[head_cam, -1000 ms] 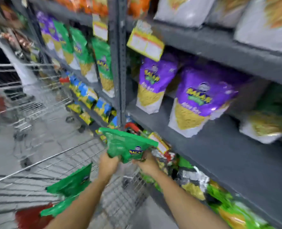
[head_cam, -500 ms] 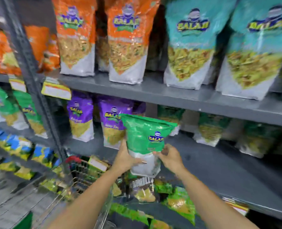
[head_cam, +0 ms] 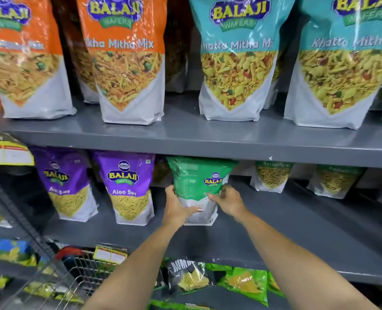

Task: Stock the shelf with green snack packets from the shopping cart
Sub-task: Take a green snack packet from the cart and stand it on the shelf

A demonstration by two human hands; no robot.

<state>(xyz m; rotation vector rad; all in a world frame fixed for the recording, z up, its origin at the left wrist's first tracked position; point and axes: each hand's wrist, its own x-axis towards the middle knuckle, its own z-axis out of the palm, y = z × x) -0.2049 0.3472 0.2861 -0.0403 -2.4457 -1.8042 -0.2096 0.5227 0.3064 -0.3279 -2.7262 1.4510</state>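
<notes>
A green snack packet [head_cam: 199,177] with a white base stands upright on the grey middle shelf [head_cam: 263,233], just right of a purple packet [head_cam: 129,186]. My left hand [head_cam: 176,209] grips its lower left side. My right hand [head_cam: 229,201] holds its lower right side. Its top reaches up under the shelf above. Further back on the same shelf stand two more green packets [head_cam: 271,175], to the right. A corner of the wire shopping cart [head_cam: 78,274] shows at the bottom left; its contents are out of view.
Orange packets [head_cam: 125,61] and teal packets [head_cam: 237,61] fill the upper shelf. A second purple packet [head_cam: 66,184] stands to the left. Small green and black packets [head_cam: 243,283] lie on the lowest shelf. A dark upright post [head_cam: 17,218] crosses the left side.
Both hands lifted the green packet up from the cart and pushed it forward onto the middle shelf. My view swung up from the cart to face the shelves.
</notes>
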